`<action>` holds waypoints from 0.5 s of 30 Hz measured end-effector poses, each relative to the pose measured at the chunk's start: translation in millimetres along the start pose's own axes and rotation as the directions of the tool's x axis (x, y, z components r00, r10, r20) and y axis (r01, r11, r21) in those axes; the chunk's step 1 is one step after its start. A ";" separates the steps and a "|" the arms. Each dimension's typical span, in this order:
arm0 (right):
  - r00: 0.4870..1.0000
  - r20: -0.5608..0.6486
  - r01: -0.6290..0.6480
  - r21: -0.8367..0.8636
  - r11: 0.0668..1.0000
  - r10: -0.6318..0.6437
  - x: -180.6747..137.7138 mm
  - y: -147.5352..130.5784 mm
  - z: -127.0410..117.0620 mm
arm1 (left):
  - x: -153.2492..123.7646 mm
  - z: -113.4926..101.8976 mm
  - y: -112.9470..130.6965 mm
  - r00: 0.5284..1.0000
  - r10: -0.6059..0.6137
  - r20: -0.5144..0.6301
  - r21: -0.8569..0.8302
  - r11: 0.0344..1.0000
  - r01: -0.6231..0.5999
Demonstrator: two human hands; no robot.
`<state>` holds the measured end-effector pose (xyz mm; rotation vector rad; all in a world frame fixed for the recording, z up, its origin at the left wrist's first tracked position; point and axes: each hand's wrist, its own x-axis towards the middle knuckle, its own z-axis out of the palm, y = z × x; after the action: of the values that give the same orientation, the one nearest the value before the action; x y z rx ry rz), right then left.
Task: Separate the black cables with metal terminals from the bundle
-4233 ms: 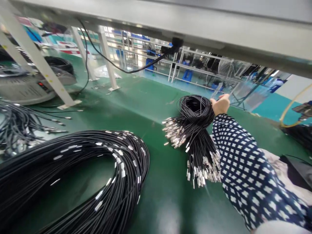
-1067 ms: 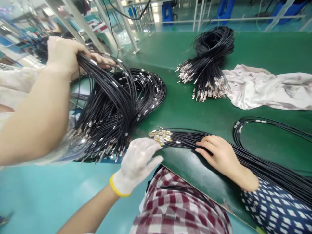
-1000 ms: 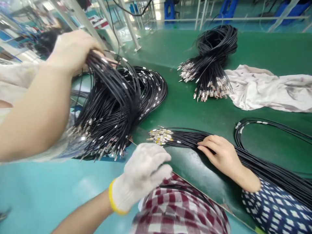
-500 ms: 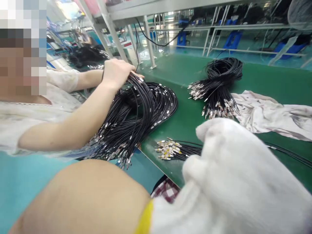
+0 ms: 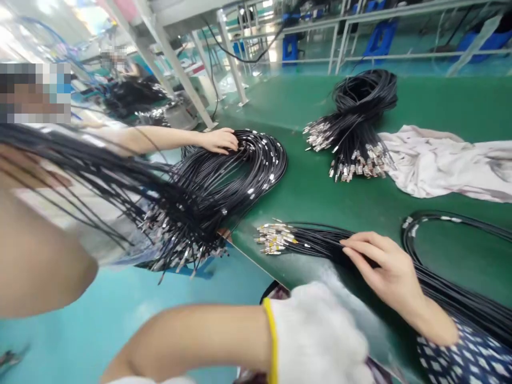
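On a green worktop point(image 5: 308, 200), a bundle of black cables point(image 5: 316, 238) lay near the edge closest to the worker, metal-tipped connectors point(image 5: 276, 238), some marked yellow, fanned toward the left. The worker's right hand point(image 5: 388, 272), bare below a navy-and-white patterned sleeve point(image 5: 466, 346), touched the bundle with thumb and fingertips drawn together; whether they pinched a cable could not be told. The left hand point(image 5: 320, 336), in a white glove with a yellow cuff, was blurred beside the table edge, its fingers too indistinct to show whether they were spread or closed. At left, a co-worker's bare hand point(image 5: 220, 140) rested on a large coil of black cable point(image 5: 276, 160) dotted with white labels, any print on them too small to read, while the same person's other arm was beside a raised sheaf of cables point(image 5: 116, 173) whose connectors hung by the table edge. Farther back on the worktop, a second coiled bundle point(image 5: 366, 98) lay with two clusters of metal ends splayed, next to a crumpled pale cloth point(image 5: 448, 162). A thinner cable loop point(image 5: 407, 232) with white bands curved at right, and blue stools point(image 5: 380, 40) stood beyond.
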<state>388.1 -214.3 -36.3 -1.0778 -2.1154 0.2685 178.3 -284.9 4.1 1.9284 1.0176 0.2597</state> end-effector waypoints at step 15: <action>0.966 0.255 0.094 -0.172 0.980 -0.048 -73.6 -6.9 -5.3 | -36.0 -25.6 -87.5 0.723 -0.689 -0.049 -0.965 0.221 0.145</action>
<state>415.4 -275.9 -67.3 -1.1179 -2.4391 0.1849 93.5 -274.2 -43.7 0.4110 1.2871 0.8255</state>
